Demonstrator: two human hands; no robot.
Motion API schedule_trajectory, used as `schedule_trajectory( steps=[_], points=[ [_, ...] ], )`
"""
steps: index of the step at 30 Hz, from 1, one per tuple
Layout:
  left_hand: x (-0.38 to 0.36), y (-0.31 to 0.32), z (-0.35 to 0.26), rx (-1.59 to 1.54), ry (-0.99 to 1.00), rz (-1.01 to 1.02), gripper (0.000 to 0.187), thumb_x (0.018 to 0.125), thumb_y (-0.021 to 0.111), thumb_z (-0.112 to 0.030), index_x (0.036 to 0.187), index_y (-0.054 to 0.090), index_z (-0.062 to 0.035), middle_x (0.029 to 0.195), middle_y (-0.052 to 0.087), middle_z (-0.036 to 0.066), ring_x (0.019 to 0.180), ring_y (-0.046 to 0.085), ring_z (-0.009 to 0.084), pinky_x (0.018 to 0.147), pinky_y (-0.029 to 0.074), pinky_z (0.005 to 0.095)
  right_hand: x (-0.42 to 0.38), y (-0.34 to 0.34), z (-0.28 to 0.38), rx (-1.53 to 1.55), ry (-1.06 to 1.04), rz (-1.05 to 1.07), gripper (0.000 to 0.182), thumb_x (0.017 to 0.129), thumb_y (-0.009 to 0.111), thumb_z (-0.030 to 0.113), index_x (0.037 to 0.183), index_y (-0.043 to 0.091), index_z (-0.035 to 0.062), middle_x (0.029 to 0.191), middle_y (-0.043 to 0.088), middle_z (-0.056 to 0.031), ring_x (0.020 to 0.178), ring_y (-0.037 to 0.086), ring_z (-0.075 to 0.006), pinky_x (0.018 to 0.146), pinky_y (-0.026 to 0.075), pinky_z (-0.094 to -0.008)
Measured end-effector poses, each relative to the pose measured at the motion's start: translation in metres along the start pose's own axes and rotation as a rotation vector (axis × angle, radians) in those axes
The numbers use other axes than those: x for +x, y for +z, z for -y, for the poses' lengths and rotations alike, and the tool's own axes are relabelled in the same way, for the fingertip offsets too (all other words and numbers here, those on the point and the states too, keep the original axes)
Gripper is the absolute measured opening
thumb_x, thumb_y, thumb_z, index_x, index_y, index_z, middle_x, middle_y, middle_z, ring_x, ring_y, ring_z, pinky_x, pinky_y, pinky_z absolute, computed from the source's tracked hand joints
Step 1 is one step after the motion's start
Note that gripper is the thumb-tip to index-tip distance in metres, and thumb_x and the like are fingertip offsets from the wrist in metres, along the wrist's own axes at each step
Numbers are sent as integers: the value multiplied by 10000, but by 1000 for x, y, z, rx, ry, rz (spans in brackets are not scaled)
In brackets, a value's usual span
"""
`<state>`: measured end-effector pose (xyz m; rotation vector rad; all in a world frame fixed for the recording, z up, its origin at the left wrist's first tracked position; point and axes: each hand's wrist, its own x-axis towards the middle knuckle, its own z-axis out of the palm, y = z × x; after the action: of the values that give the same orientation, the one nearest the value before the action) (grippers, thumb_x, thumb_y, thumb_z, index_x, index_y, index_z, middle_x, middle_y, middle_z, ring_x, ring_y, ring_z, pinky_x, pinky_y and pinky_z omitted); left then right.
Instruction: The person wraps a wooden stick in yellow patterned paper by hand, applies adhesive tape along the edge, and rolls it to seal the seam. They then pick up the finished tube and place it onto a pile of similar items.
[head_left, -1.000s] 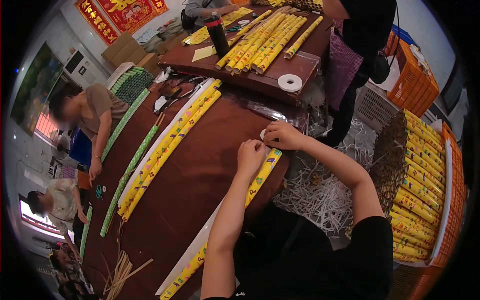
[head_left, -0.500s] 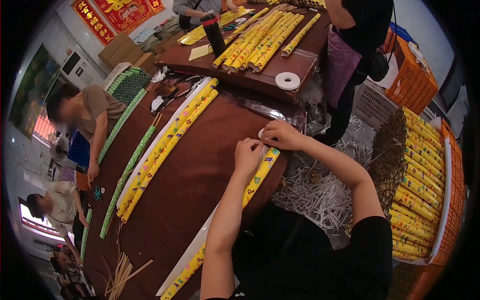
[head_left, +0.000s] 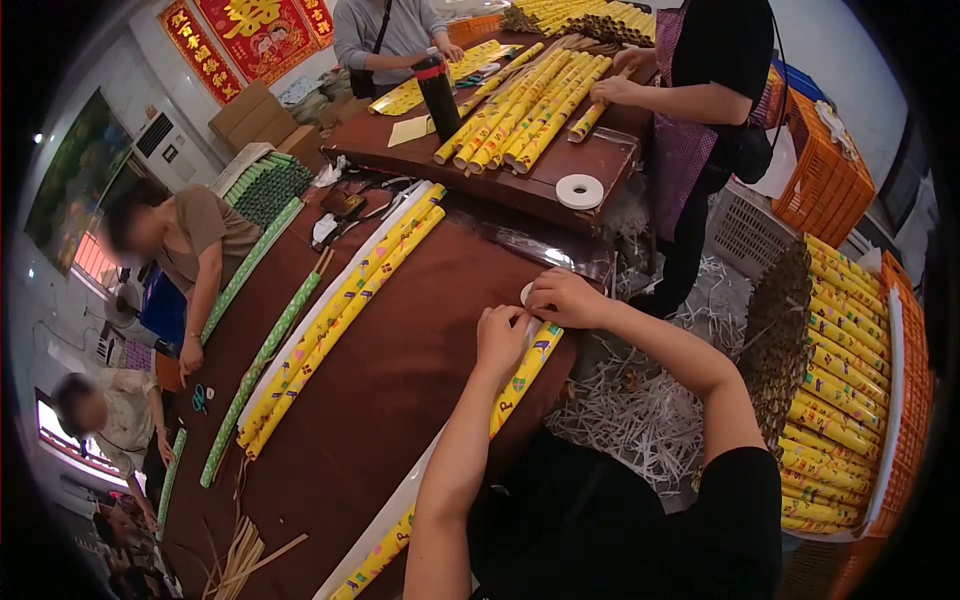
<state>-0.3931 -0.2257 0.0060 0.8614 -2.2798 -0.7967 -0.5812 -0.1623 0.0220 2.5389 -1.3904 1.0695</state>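
Close together at the right edge of the brown table [head_left: 380, 400], both my hands work at the upper end of a yellow patterned roll [head_left: 523, 375] with a white edge strip. The fingers of my left hand [head_left: 503, 340] are pinched on that white edge. My right hand [head_left: 562, 298] is closed just beside it, touching the same end; a white tape roll [head_left: 527, 293] shows partly behind its fingers. What lies between the fingertips is too small to make out. The yellow roll runs down to the lower left, passing under my left forearm.
Two yellow rolls [head_left: 345, 320] and a green roll [head_left: 262, 365] lie to the left, with thin sticks [head_left: 245, 555] below. Co-workers stand left and beyond. A second table [head_left: 480, 180] holds more rolls, a bottle [head_left: 437, 98] and tape [head_left: 580, 191]. An orange crate [head_left: 900, 400] is at right.
The view has shifted slightly, so the scene sits lower. My hands keep the same place at the roll's end. The co-worker in the purple apron now holds a short yellow roll on the far table.
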Motion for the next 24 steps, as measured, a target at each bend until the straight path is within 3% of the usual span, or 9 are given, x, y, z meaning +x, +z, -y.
schedule_trajectory(
  steps=[7, 15, 19, 24],
  points=[
    [1, -1, -3, 8, -28, 28, 204, 873, 637, -203, 946, 732, -37, 934, 676, 133, 949, 585, 342, 850, 471, 429, -1, 2, 2, 0, -15, -49, 145, 749, 719, 106, 883, 661, 108, 882, 609, -37, 878, 605, -248, 820, 466, -384],
    [-1, -3, -3, 103, 28, 18, 187, 874, 632, -219, 896, 735, -64, 930, 686, 94, 944, 584, 311, 857, 440, 417, 2, -6, -3, -189, -64, 136, 119, 811, 696, 176, 914, 677, 120, 880, 587, -33, 852, 602, -225, 785, 458, -362],
    [-1, -2, -2, 88, 20, 19, 185, 875, 632, -222, 885, 733, -67, 915, 688, 89, 949, 583, 305, 861, 432, 412, 2, -5, -6, -166, -58, 124, 99, 833, 666, 202, 897, 703, 135, 856, 590, -24, 825, 599, -216, 770, 455, -368],
    [-2, -3, -8, 85, -22, 23, 195, 879, 632, -237, 887, 732, -69, 928, 695, 92, 963, 585, 303, 864, 427, 416, -3, -2, -7, -114, -38, 54, 100, 783, 719, 205, 865, 733, 149, 829, 582, -15, 827, 602, -204, 762, 452, -365]
  ],
)
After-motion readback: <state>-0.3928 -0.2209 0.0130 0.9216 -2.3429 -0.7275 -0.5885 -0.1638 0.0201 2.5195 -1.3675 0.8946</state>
